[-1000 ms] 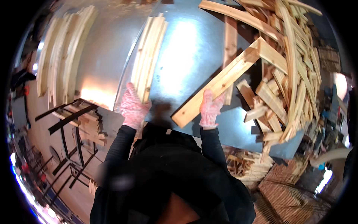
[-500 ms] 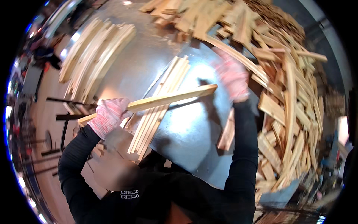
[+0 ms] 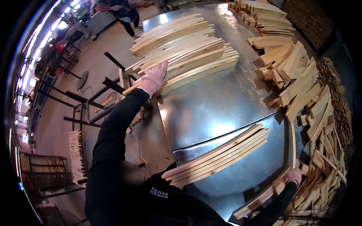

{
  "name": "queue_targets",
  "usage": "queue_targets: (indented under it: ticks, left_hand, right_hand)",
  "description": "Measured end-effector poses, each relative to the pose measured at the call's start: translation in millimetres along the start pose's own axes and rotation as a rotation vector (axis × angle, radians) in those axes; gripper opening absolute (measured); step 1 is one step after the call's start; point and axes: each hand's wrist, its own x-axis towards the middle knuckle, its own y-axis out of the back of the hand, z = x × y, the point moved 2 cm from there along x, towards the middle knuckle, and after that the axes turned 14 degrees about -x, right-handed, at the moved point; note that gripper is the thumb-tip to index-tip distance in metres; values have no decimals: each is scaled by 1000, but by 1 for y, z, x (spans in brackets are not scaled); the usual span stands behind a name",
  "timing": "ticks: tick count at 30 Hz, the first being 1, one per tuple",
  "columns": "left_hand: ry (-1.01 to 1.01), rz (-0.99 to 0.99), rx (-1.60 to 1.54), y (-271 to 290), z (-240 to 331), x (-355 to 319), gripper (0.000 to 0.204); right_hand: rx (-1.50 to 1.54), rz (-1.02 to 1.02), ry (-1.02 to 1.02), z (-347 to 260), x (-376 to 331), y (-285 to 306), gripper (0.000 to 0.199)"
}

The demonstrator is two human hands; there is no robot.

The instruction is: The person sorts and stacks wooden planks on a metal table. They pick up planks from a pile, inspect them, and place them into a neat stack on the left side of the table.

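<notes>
Hands: left hand has gone from gripping a board across the bundle to the strip pile; no board crosses the bundle now. Right hand has swung to lower right of the bundle.
Tabletop: shiny metal, under the bundle.
Wood heap: right of the bundle, loose and jumbled.
Strip pile: above and left of the bundle, strips roughly parallel.
Flat board: lower right of the bundle, slanted.
Narrow strip: right of the bundle, lower end by right hand.
Left-hand state: fingers together, reaching over strip ends, up-left of the bundle; grip can't tell.
Right-hand state: at upper end of flat board, looks partly curled; hold can't tell, too small.
</notes>
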Motion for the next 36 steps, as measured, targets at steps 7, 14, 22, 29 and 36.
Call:
queue_targets:
  ticks: [7, 14, 22, 29, 36]
  left_hand:
    - [63, -139, -55, -29, 6, 73, 82]
    - [36, -153, 86, -30, -20, 75, 84]
    - [-783, -171, -916, -61, 184, -206, 113]
    - [-213, -496, -555, -116, 234, -269, 124]
    - [-444, -438, -144, -88, 278, -316, 126]
  right_hand:
    - [-44, 83, 564, -47, -167, -70, 34]
    - [643, -291, -145, -264, -346, -8, 63]
    - [492, 495, -942, -116, -261, -27, 96]
    - [1236, 372, -915, -87, -249, -71, 83]
    - [1157, -115, -517, -202, -369, -103, 73]
